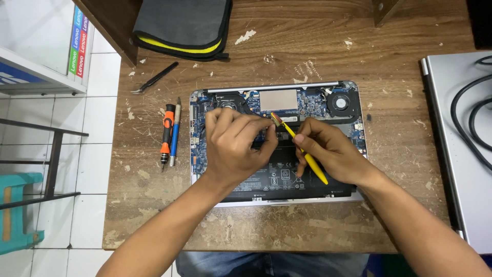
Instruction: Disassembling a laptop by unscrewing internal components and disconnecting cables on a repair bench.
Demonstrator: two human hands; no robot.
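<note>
Pinching a yellow pry tool (303, 152) in my right hand (328, 151), I work its tip at the board while my left hand (233, 143) presses fingertips onto the opened laptop (359, 134) mid-table, its bottom cover already off and black battery (287, 187) still seated.

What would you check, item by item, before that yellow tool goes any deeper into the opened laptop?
1. Right hand has a firm grip on the yellow pry tool: ok.
2. Tool tip rests at the board's middle: ok.
3. Left hand steadies the laptop: ok.
4. Part under the left fingers: cannot tell, hidden.
5. Orange screwdriver and blue pen lie apart from the laptop: ok.
</note>
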